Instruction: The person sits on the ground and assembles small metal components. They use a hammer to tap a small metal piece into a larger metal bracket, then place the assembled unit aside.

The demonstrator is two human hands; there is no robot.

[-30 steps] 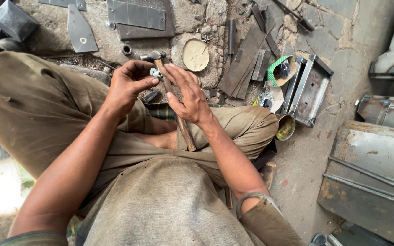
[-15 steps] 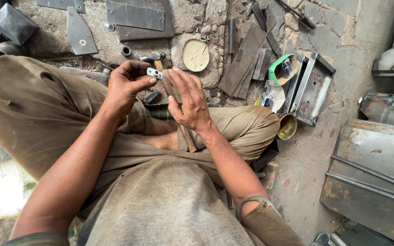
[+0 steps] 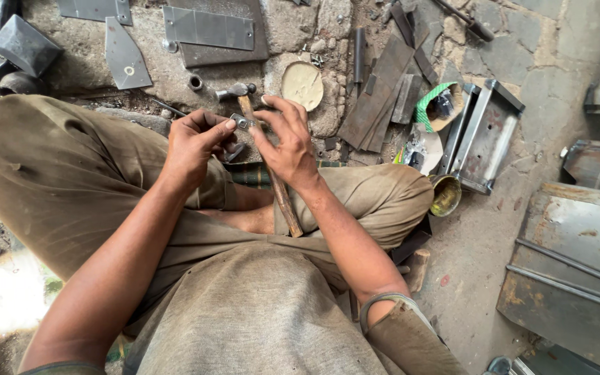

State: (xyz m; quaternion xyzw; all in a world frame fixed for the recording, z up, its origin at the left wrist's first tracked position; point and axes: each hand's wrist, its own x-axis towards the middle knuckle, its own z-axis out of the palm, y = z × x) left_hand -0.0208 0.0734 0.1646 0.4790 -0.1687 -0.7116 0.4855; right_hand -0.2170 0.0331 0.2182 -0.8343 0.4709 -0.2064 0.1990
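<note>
A small shiny metal piece [image 3: 242, 123] is pinched between the fingertips of both hands, above my crossed legs. My left hand [image 3: 194, 142] grips its left end. My right hand [image 3: 286, 139] holds its right end, fingers spread over a hammer. The hammer lies under the hands, its wooden handle [image 3: 282, 201] running down to my leg and its metal head [image 3: 234, 90] on the stone ground.
Flat metal plates [image 3: 206, 28] and a triangular sheet [image 3: 125, 54] lie ahead on the ground. A round pale disc [image 3: 302, 83], dark metal strips [image 3: 383, 83], a metal tray [image 3: 484, 135], a small tin [image 3: 444, 196] and grey sheet-metal boxes [image 3: 571, 257] sit to the right.
Both hands have kept hold of the small metal piece and shifted slightly; the piece now sits between the fingertips just above the hammer handle.
</note>
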